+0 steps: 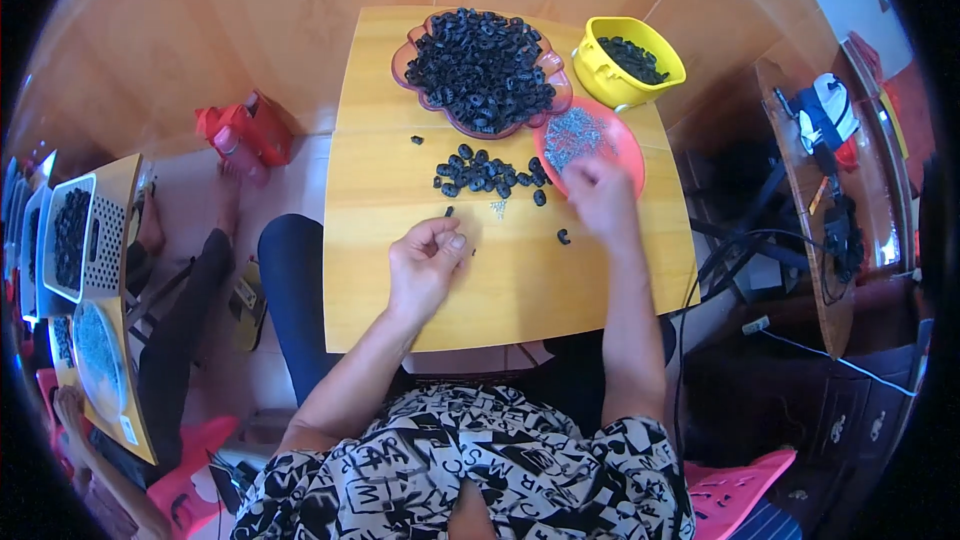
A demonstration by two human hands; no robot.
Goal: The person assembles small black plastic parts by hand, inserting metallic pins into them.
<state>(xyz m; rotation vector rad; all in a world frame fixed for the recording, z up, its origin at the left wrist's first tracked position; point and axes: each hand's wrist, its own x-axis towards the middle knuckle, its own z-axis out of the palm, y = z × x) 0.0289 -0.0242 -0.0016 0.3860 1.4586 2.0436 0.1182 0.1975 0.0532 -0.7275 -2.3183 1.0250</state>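
Observation:
My left hand [424,265] is closed in a pinch over the near middle of the yellow wooden table [510,310], with a small black part [449,211] at its fingertips. My right hand [603,198], slightly blurred, has its fingers curled together at the near side of a pink plate [628,145]. What those fingers hold, if anything, is hidden. Small silvery metal pieces [575,137] are heaped on that plate. Between my hands and a reddish, scalloped bowl [402,58] lies a loose group of black plastic parts [480,176]. A tiny pile of silvery pieces [498,208] sits just below them.
Many black parts [480,65] heap the bowl. A yellow bucket [597,70] with more stands at the far right corner. One curved black part [563,237] lies near my right wrist. Leftward, another person's leg [185,310] shows beside a table with a white basket [98,240].

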